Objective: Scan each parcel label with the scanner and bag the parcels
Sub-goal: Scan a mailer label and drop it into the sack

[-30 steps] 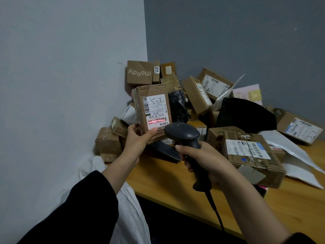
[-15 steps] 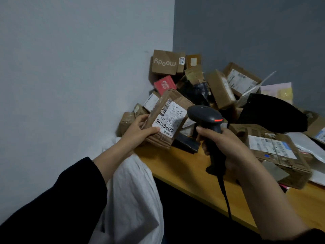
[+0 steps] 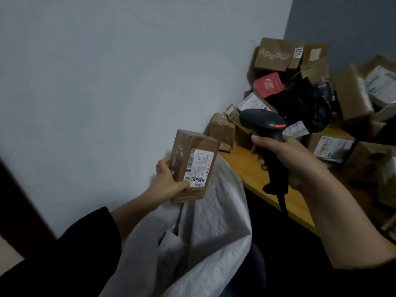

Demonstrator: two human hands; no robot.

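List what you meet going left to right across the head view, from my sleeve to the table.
Black sleeve → left hand → the parcel it grips → scanner in the right hand → labelled box on the wooden table.

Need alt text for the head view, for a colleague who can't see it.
The left hand holds a labelled brown parcel over a white bag, while the right hand grips a black scanner. More parcels are piled on a wooden table against the wall.
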